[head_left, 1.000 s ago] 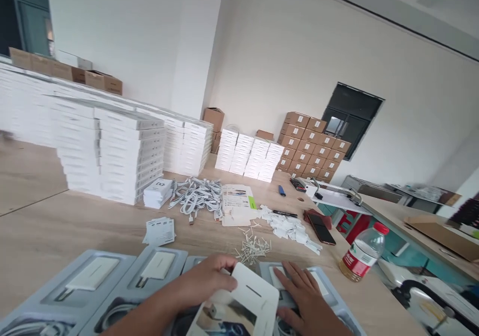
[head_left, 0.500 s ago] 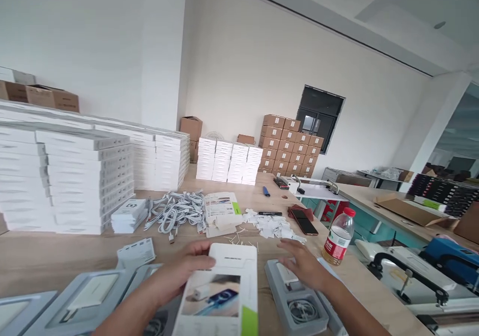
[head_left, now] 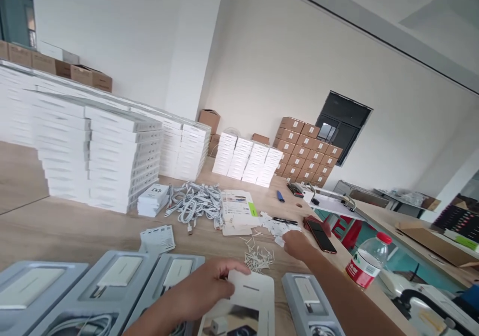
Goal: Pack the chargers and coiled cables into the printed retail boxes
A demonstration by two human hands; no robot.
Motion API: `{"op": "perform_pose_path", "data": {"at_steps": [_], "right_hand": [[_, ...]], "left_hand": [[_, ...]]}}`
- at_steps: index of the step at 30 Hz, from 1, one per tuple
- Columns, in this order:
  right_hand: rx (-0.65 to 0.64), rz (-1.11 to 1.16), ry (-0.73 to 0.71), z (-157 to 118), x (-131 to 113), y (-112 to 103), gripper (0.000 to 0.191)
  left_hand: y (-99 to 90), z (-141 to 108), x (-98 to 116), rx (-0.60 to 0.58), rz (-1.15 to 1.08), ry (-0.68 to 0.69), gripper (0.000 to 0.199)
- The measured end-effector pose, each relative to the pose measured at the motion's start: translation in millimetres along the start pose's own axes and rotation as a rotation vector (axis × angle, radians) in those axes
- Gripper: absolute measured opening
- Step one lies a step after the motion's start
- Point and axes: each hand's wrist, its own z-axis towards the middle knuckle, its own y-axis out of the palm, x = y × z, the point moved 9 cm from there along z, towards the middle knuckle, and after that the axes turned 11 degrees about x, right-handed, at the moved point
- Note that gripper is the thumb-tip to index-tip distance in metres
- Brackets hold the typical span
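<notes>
At the bottom centre my left hand (head_left: 215,283) grips a white packaging box (head_left: 251,296) by its upper left edge, thumb on the front. A photo of a charger and phone is printed on it. My right hand (head_left: 297,246) reaches over the table with fingers curled down at the edge of a pile of small white paper pieces (head_left: 277,226); its fingertips are hidden. Between the hands lies a heap of short white sticks (head_left: 258,258). Grey trays with white chargers and cables sit either side: one tray (head_left: 305,301) at right, several (head_left: 119,271) at left.
Stacked white boxes (head_left: 123,161) stand at left behind folded leaflets (head_left: 157,239). Bundled white cables (head_left: 196,201), flat printed cartons (head_left: 237,209), a black marker (head_left: 285,221) and a phone (head_left: 322,236) lie further back. A red-capped bottle (head_left: 368,261) stands at the table's right edge.
My right hand has moved from above the right tray forward to the paper pieces, its fingers now curled. My left hand still holds the box, now lower in view. The camera view has shifted.
</notes>
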Motion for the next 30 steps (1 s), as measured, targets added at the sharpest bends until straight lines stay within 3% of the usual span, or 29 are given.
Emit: {"op": "perform_pose_path", "data": {"at_steps": [3, 5, 9, 11, 14, 17, 19, 22, 27, 30], "right_hand": [[0.069, 0.013, 0.065, 0.0, 0.2, -21.5, 0.014], [0.151, 0.074, 0.107, -3.5, -5.3, -41.4, 0.021], [0.249, 0.322, 0.053, -30.2, -49.4, -70.1, 0.044], [0.233, 0.568, -0.011, -52.5, -82.0, -73.4, 0.048], [0.099, 1.228, -0.085, -85.7, -126.8, -67.7, 0.040], [-0.048, 1.499, -0.092, -105.3, -149.7, -51.5, 0.035], [-0.049, 1.557, -0.067, -109.1, -149.9, -42.6, 0.036], [0.056, 1.570, -0.028, -109.1, -138.8, -39.3, 0.037], [0.221, 1.352, -0.165, -114.7, -135.4, -60.1, 0.019], [0.293, 1.227, -0.233, -118.2, -137.8, -71.4, 0.019]], "left_hand": [[-3.0, 0.2, -1.0, 0.003, 0.128, 0.014, 0.034], [-3.7, 1.4, 0.0, 0.002, 0.151, 0.051, 0.030], [-7.8, 4.3, 1.0, 0.029, 0.166, 0.106, 0.029], [-11.1, 5.1, 1.3, 0.052, 0.176, 0.124, 0.039], [-14.7, 6.2, 3.4, 0.082, 0.166, 0.166, 0.047], [-10.8, 7.9, 3.7, 0.058, 0.148, 0.176, 0.039], [-5.7, 8.6, 4.1, 0.029, 0.159, 0.176, 0.034], [-1.1, 9.1, 4.5, 0.024, 0.191, 0.175, 0.032], [-3.7, 10.0, 0.2, 0.101, 0.232, 0.151, 0.031], [-1.1, 9.6, 1.7, 0.110, 0.259, 0.170, 0.030]]}}
